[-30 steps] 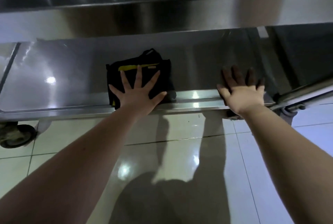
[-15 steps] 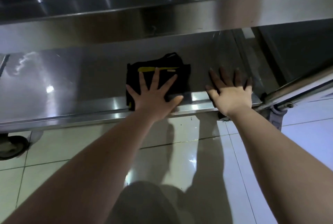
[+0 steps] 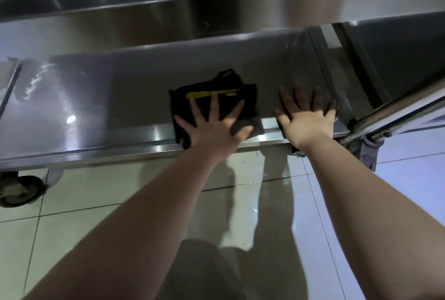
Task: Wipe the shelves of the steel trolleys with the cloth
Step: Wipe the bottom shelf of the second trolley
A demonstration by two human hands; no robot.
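Across the lower half of the frame lies a glossy, pale tiled floor (image 3: 84, 203), carrying the person's shadow and the glare of lamps. Above it, filling the middle band from the left edge to the right, is the bottom shelf (image 3: 108, 97) of a steel trolley, with its raised front lip nearest the camera. The upper shelf (image 3: 144, 17) runs along the top of the frame and shades what is under it. At the right edge a bright steel tube (image 3: 397, 109) slants up from the trolley's corner.

Two bare forearms reach in from the bottom corners toward the centre. Just right of centre a dark cloth (image 3: 204, 106) with a yellow stripe lies folded on the bottom shelf, and its near edge hangs over the front lip.

The left hand (image 3: 212, 131) lies flat on the cloth, fingers straight and spread wide, gripping nothing. The right hand (image 3: 308, 126), just beside the cloth to the right, is likewise splayed flat on bare steel, with its fingers in shadow.

At the lower left edge a dark caster wheel (image 3: 19, 188) stands on the tiles.
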